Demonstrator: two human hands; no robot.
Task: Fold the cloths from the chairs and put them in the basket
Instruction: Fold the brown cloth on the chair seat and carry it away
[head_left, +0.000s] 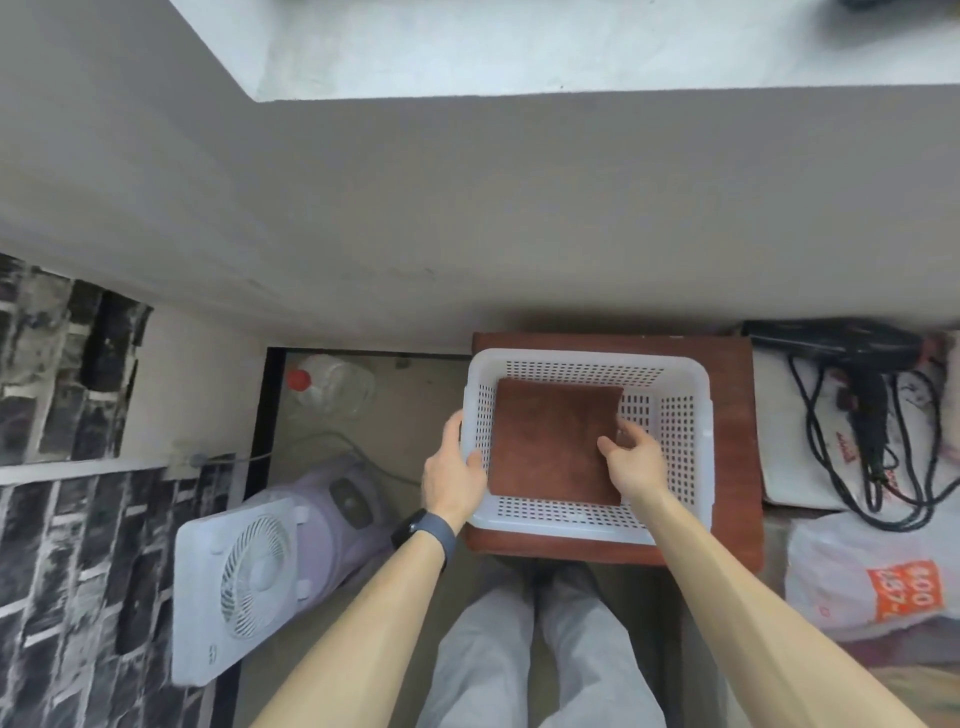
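Observation:
A white perforated plastic basket (675, 405) stands on a reddish-brown wooden stool (737, 467) against the wall. A folded brown cloth (550, 441) lies flat inside it, toward the left side. My left hand (454, 467) grips the basket's left rim, thumb over the edge. My right hand (631, 457) is inside the basket at the cloth's right edge, fingers curled on that edge. No chairs are in view.
A white box fan (244, 577) leans on the floor to the left, with a clear red-capped jug (332, 382) behind it. To the right lie a black hair dryer with its cord (862, 395) and a white plastic bag (872, 577). A grey wall rises behind.

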